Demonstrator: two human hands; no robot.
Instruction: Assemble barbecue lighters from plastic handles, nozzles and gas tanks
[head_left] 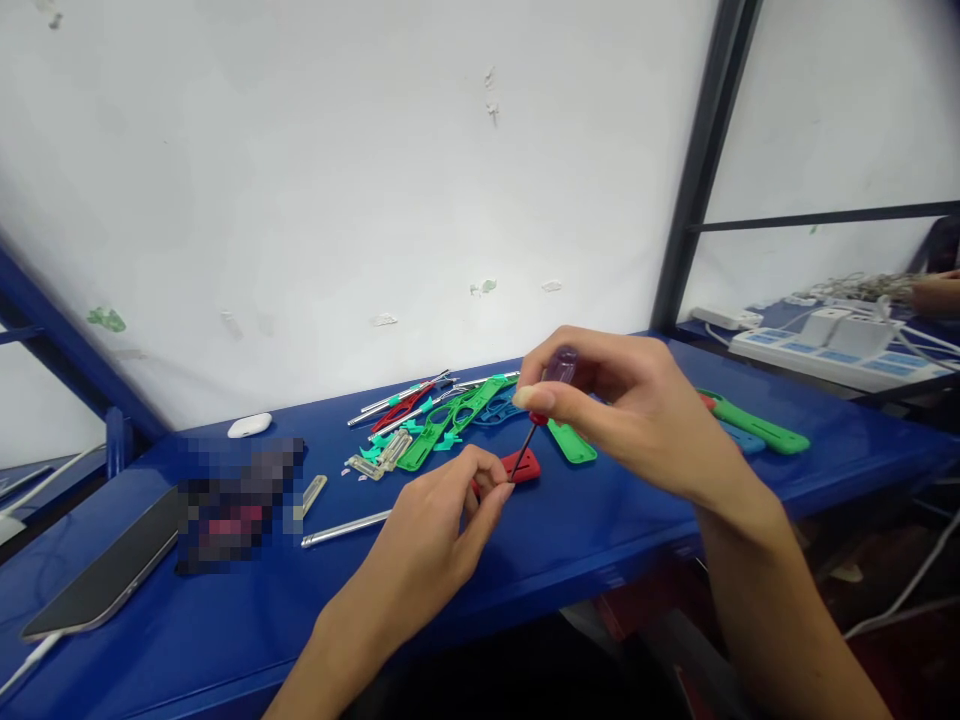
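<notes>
My right hand point(622, 400) grips a screwdriver point(559, 372) by its see-through purple handle, and the thin dark shaft slants down and left. Its tip meets a red plastic casing point(523, 466) with a slot in it. My left hand point(457, 520) is closed in a pinch at the casing's left part, right beside the screwdriver tip; its fingers hide that end. Behind the right hand's fingers lies a green plastic casing point(574, 443). A silver metal tube point(345, 528) rests to the left of my left hand.
Behind my hands lies a pile of green handle parts point(427, 440), clear pieces point(390, 452) and silver rods point(397, 398). A phone point(112, 560) with a cable and a white earbud case point(250, 426) are left. Green handles point(765, 428) and a power strip point(817, 355) stand right.
</notes>
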